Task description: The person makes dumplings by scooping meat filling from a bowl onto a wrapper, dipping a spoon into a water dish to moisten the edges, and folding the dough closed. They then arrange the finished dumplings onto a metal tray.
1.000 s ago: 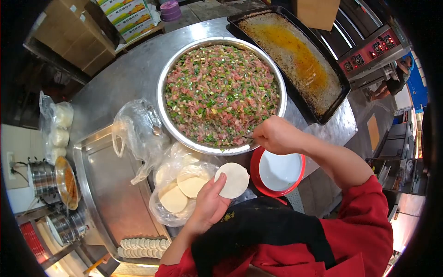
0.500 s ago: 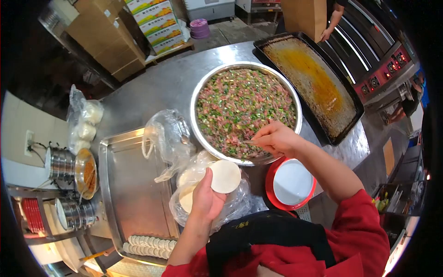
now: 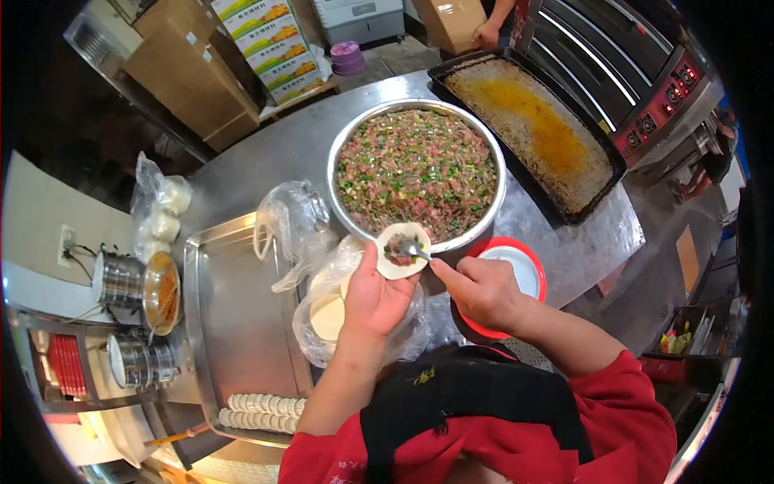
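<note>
My left hand holds a round dumpling wrapper on its fingers, at the near edge of the big metal bowl. A small heap of meat filling lies on the wrapper. My right hand grips a metal spoon, its tip pressed against that heap. The bowl is full of minced meat with chopped greens. Below my left hand, more wrappers lie in an open plastic bag. A red basin with a white inside is partly hidden behind my right hand.
To the left stands a metal tray with rows of shaped dumplings at its near end. A black baking pan with oily residue lies at right. Bagged dough balls sit at far left. Across the table a person holds a cardboard box.
My right hand has brought the spoon from the bowl to the wrapper, and filling now lies on it. My left hand has moved up toward the bowl. The other person's box has shifted left.
</note>
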{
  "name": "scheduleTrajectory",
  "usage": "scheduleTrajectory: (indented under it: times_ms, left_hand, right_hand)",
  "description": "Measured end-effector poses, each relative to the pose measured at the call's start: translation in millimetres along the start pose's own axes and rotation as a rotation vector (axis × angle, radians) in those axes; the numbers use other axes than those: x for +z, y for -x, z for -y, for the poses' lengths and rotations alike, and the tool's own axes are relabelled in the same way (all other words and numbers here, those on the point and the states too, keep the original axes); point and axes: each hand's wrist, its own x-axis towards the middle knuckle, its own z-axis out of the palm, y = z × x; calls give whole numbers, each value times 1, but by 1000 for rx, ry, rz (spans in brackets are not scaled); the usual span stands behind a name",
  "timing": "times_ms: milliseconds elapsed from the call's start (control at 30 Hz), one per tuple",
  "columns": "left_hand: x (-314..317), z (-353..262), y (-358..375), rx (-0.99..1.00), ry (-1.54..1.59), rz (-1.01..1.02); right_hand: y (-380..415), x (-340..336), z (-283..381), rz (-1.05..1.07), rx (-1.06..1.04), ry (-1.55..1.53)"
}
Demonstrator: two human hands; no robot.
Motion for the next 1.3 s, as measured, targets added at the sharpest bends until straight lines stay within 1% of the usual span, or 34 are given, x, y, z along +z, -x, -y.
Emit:
scheduleTrajectory:
  times_ms: [33, 67, 100, 167, 300, 367, 400, 433, 467, 500, 533, 600, 633, 667, 700, 767, 800, 867, 900, 933, 1000, 1033, 1100, 1167, 1233, 1267, 1300]
  left_hand:
    - [-3, 3, 1, 9, -3, -41]
    - [-7, 5, 4, 11, -10, -34]
    - [-10, 7, 7, -3, 15, 1]
    - [-12, 11, 13, -15, 40, 37]
    - [-5, 21, 26, -12, -63, 7]
    - [-3, 28, 30, -11, -95, -10]
    - [-4, 31, 32, 12, -134, -11]
    - [-5, 34, 34, 37, -170, -17]
    - [-5, 37, 35, 39, -166, -23]
    - [-6, 39, 36, 35, -194, -38]
    - [-7, 41, 37, 28, -224, -54]
    - [-12, 44, 38, 2, -209, -49]
    - [-13, 46, 39, -9, -200, -73]
    - [-14, 48, 39, -22, -192, -96]
    - [-17, 50, 40, -35, -195, -98]
    - [-25, 54, 42, -55, -257, -20]
    - [-29, 55, 43, -72, -258, -25]
    - [-35, 57, 44, -93, -262, 37]
    - [-38, 57, 44, -106, -266, 37]
    - [-42, 58, 43, -124, -252, 13]
    - [-43, 59, 44, -136, -233, -8]
    - [-41, 59, 45, -118, -221, -40]
    - [-39, 60, 45, -97, -209, -70]
    - [-40, 61, 44, -139, -129, -72]
    - [-38, 63, 42, -152, -97, -62]
    - [-38, 64, 41, -165, -60, -56]
    - [-39, 65, 39, -168, -65, -50]
  right_hand:
    - [4, -3, 2, 32, 12, 8]
    - [8, -6, 5, 69, 26, 16]
    - [10, -7, 6, 62, 22, 20]
    - [14, -8, 7, -73, 113, -146]
    - [14, -22, 16, -112, 134, -197]
    - [18, -25, 21, -60, 71, -91]
    - [20, -26, 23, -59, 74, -91]
    - [24, -29, 26, -9, 70, -54]
    - [26, -32, 27, 39, 60, -16]
    - [27, -38, 27, 90, 98, -34]
    - [27, -39, 27, 96, 99, -38]
    - [23, -44, 27, -35, 224, -239]
    - [19, -54, 31, 91, 398, -319]
    - [19, -53, 29, 89, 410, -316]
    - [19, -51, 25, 158, 485, -406]
    - [16, -51, 20, 282, 661, -540]
    - [13, -54, 17, 280, 679, -538]
    - [6, -63, 10, 505, 759, -532]
    - [2, -69, 9, 546, 800, -554]
    - [-1, -74, 8, 541, 812, -556]
    - [-5, -85, 6, 594, 860, -422]
    - [-3, -91, 6, 542, 857, -434]
    - [1, -97, 6, 531, 859, -466]
    - [4, -99, 6, 513, 860, -498]
    - [14, -95, 7, 506, 961, -576]
    - [20, -94, 8, 496, 961, -573]
    - [25, -92, 7, 442, 911, -569]
